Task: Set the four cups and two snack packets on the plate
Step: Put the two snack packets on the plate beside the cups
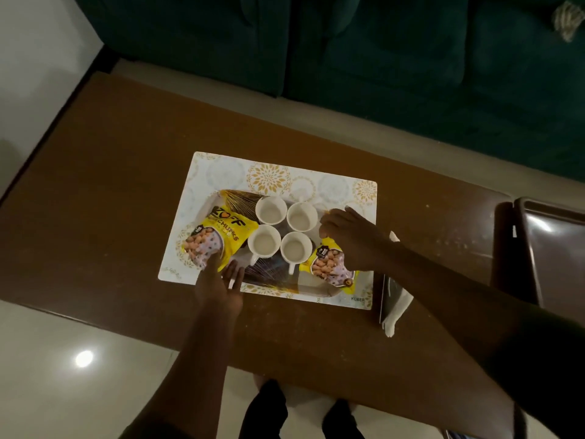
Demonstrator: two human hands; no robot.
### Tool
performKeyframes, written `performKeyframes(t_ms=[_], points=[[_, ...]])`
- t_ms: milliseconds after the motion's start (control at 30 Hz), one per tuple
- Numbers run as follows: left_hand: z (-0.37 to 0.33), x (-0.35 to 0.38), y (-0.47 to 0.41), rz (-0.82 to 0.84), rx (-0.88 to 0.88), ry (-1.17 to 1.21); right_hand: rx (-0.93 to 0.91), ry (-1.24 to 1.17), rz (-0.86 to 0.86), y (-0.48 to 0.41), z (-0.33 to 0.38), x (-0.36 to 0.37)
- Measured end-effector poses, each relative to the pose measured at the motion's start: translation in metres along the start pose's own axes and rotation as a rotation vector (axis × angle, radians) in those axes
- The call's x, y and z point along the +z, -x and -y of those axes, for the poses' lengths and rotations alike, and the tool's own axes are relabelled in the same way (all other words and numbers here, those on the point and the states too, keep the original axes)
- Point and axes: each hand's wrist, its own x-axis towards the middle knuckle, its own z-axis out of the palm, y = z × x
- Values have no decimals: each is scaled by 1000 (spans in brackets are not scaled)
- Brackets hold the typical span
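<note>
A dark rectangular plate (pixel 269 278) with gold fan corners lies on a white patterned mat (pixel 272 175). Several white empty cups stand in a block at its middle, among them the far left cup (pixel 271 210) and the near right cup (pixel 296 247). A yellow snack packet (pixel 218 236) lies on the plate's left end. My left hand (pixel 218 286) touches that packet's near corner with its fingers spread. A second yellow snack packet (pixel 330 264) lies on the right end. My right hand (pixel 351 239) pinches that packet's top edge.
The mat sits on a brown wooden table (pixel 110 185). A white cloth and a dark flat object (pixel 391 296) lie right of the mat. A dark brown tray (pixel 550 248) is at the right edge. A green sofa (pixel 380 42) stands beyond the table.
</note>
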Motion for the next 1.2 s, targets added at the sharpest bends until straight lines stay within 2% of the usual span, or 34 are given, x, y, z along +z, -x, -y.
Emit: performKeyframes(t_ms=[133,200,267,333,400,500,667,833,900,1100,1200], points=[[0,-5,6,22,39,-152,246,-387,-219,22,1,7],[-2,-4,5,30,58,-199,410,-473,-324,31,15,17],[-2,1,5,26,54,-201,620,-552,-333,37,35,30],[2,6,3,7,44,-216,740,-656,-258,38,53,44],[3,11,3,-16,51,-279,727,-668,-212,35,64,53],[3,16,4,-78,36,-412,708,-652,-275,29,63,58],[8,3,0,-49,-71,-628,711,-580,-325,29,56,69],[11,-2,-15,-44,-59,-810,722,-545,-312,29,52,73],[11,-11,-18,-39,28,-911,709,-538,-301,30,51,73],[5,1,-3,-87,452,-1285,639,-584,-318,44,44,52],[0,24,19,-85,700,-1426,628,-635,-406,54,36,26]])
